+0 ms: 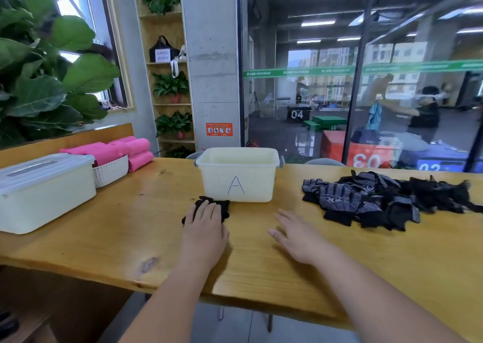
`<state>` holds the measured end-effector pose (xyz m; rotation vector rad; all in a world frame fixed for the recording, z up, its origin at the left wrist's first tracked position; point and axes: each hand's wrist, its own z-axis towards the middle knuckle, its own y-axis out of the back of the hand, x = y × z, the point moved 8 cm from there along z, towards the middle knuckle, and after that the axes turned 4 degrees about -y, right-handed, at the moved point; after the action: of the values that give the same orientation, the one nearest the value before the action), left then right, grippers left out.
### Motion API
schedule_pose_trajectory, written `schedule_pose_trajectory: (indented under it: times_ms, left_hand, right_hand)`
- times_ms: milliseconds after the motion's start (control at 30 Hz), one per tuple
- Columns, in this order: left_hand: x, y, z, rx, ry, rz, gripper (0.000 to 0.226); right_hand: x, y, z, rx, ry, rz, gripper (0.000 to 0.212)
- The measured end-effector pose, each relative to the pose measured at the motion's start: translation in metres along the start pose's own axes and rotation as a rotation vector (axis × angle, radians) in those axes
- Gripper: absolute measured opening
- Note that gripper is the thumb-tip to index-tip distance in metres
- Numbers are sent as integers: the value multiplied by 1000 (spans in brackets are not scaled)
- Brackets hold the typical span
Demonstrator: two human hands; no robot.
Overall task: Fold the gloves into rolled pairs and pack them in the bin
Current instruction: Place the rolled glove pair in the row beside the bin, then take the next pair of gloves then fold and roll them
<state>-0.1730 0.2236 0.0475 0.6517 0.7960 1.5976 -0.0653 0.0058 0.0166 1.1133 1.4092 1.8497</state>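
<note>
A cream plastic bin [239, 178] marked with a blue "A" stands at the middle of the wooden table [130, 227]. Just in front of its left corner lies a black glove [224, 206], and my left hand [205, 225] rests flat on top of it, fingers straight. My right hand [295, 231] lies flat on the bare wood to the right, fingers spread, holding nothing. A heap of black and dotted grey gloves [386, 199] sprawls across the right side of the table. Whether the bin holds anything cannot be seen.
A lidded cream box [44, 188] sits at the left edge, with a white basket [111, 170] of pink rolled cloths [130, 149] behind it. A big leafy plant [44, 76] stands at far left. Glass wall behind the table.
</note>
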Motion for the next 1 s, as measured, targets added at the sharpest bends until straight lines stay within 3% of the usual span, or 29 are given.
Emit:
schedule_pose_trajectory:
  times_ms: [133, 300, 567, 767, 1000]
  left_hand:
    - [-37, -4, 4, 35, -37, -51, 50]
    - [-112, -15, 7, 96, -210, -172, 51]
    - [-210, -22, 21, 134, -371, -351, 54]
    - [-213, -52, 21, 309, -300, -397, 59]
    - [-213, -52, 21, 272, -291, -438, 52]
  right_hand:
    - [-36, 17, -24, -21, -56, -31, 70]
    - [-79, 32, -47, -46, -124, -124, 68]
    - [-134, 35, -59, -120, -227, -178, 76]
    - [-131, 31, -55, -143, -197, -151, 69]
    - [-106, 50, -67, -279, -20, -86, 43]
